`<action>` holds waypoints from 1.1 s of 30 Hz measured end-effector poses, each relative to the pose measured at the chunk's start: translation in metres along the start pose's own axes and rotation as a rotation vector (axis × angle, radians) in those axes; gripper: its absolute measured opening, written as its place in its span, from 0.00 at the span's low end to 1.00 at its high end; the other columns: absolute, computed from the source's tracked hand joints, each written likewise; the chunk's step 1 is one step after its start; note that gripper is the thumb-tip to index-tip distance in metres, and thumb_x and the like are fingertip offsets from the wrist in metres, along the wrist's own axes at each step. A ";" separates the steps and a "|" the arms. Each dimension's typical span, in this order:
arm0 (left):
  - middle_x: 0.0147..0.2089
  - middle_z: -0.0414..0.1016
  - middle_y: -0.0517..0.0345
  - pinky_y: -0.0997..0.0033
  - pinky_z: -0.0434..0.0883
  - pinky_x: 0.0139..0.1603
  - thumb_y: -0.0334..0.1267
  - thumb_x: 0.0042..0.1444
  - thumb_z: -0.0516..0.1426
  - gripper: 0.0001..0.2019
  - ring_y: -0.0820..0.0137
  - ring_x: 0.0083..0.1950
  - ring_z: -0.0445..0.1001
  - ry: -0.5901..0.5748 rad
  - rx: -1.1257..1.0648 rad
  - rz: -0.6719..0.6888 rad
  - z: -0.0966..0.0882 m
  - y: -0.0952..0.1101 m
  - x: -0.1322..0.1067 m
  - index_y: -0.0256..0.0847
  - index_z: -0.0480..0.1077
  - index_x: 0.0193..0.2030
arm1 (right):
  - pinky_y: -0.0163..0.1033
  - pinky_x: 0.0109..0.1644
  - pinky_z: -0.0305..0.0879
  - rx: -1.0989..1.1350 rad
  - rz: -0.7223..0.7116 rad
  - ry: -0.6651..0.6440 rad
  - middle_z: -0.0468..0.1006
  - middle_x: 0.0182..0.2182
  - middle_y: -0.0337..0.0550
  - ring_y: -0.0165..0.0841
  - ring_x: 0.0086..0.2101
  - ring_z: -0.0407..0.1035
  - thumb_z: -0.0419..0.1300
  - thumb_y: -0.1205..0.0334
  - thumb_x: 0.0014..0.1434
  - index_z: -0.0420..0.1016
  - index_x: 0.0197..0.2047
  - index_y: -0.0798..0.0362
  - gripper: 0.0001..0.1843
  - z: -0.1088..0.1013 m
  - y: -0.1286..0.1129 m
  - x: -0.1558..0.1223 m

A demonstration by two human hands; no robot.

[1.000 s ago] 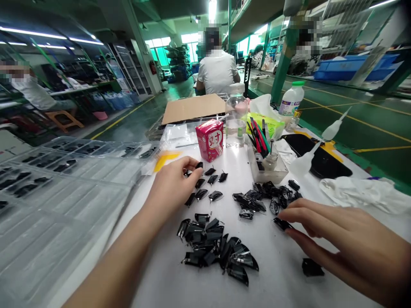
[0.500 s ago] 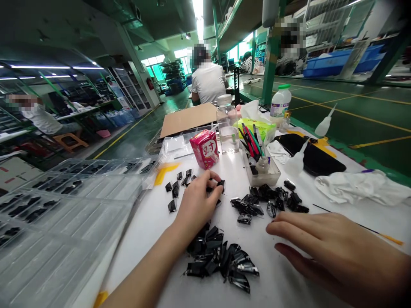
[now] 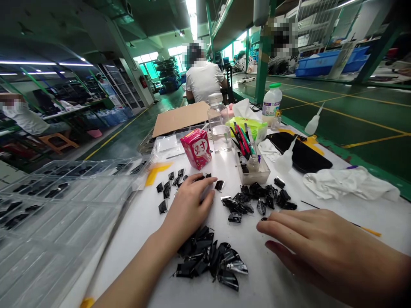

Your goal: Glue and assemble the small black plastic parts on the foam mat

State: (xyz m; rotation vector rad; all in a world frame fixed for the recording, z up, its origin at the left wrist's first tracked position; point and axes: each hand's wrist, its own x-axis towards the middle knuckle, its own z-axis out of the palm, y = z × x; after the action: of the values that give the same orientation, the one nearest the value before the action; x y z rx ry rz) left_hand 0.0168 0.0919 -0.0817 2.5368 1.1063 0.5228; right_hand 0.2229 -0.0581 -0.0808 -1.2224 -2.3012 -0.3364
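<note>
My left hand hovers at the middle of the white tabletop, its thumb and index finger apart. Just off those fingertips lies a small glossy black piece. More of these pieces are scattered to the left of the hand, and some are partly hidden behind its fingers. Below it is a pile of curved black pieces. My right hand is on the right, fingers stretched out and holding nothing visible. Its fingertips are close to a loose heap of black pieces.
Divided clear plastic trays with black pieces fill the left. Behind are a red drink carton, a clear bottle and a bin of tools. A white cloth and squeeze bulb lie right. A person sits ahead.
My left thumb and index finger have parted from a black piece, which now lies beside them. My right hand keeps much the same pose. The whole view has shifted slightly.
</note>
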 end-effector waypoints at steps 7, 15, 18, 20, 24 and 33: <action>0.51 0.81 0.52 0.57 0.72 0.57 0.37 0.67 0.53 0.13 0.60 0.54 0.77 -0.104 0.000 0.022 -0.023 0.013 -0.007 0.43 0.76 0.52 | 0.39 0.23 0.62 0.023 0.009 -0.014 0.80 0.29 0.42 0.33 0.25 0.76 0.47 0.71 0.70 0.68 0.48 0.57 0.10 -0.002 0.009 -0.002; 0.43 0.80 0.53 0.62 0.71 0.41 0.34 0.62 0.54 0.08 0.59 0.41 0.79 -0.400 0.179 0.000 -0.037 0.019 -0.035 0.44 0.74 0.44 | 0.39 0.23 0.59 -0.057 0.221 -0.020 0.80 0.30 0.39 0.32 0.23 0.74 0.49 0.63 0.71 0.69 0.44 0.51 0.08 -0.010 0.029 -0.010; 0.38 0.78 0.54 0.64 0.69 0.37 0.34 0.64 0.50 0.08 0.61 0.36 0.77 -0.448 0.229 -0.045 -0.036 0.021 -0.036 0.44 0.71 0.38 | 0.38 0.21 0.56 -0.079 0.344 -0.030 0.75 0.23 0.35 0.31 0.20 0.68 0.49 0.58 0.71 0.70 0.40 0.49 0.11 -0.015 0.039 -0.009; 0.37 0.77 0.54 0.65 0.68 0.37 0.34 0.64 0.49 0.09 0.61 0.37 0.76 -0.470 0.220 -0.048 -0.035 0.024 -0.035 0.45 0.70 0.37 | 0.38 0.21 0.55 -0.088 0.422 -0.039 0.74 0.22 0.34 0.31 0.19 0.67 0.50 0.55 0.70 0.71 0.38 0.47 0.12 -0.016 0.043 -0.009; 0.41 0.77 0.53 0.63 0.66 0.38 0.34 0.62 0.50 0.06 0.59 0.39 0.76 -0.498 0.231 -0.048 -0.033 0.028 -0.034 0.44 0.68 0.39 | 0.38 0.23 0.53 -0.096 0.545 -0.065 0.74 0.20 0.35 0.32 0.19 0.66 0.50 0.53 0.69 0.72 0.36 0.46 0.14 -0.014 0.047 -0.009; 0.45 0.78 0.52 0.59 0.68 0.43 0.38 0.61 0.50 0.08 0.55 0.45 0.76 -0.534 0.160 -0.107 -0.043 0.029 -0.032 0.45 0.70 0.42 | 0.38 0.24 0.54 -0.086 0.703 -0.041 0.73 0.22 0.36 0.32 0.19 0.66 0.51 0.51 0.67 0.67 0.36 0.48 0.12 -0.012 0.067 -0.008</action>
State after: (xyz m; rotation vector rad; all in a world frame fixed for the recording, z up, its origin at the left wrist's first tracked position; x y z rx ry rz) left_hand -0.0049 0.0551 -0.0376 2.5031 1.0945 -0.2724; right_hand 0.2856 -0.0314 -0.0762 -1.9832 -1.7455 -0.1516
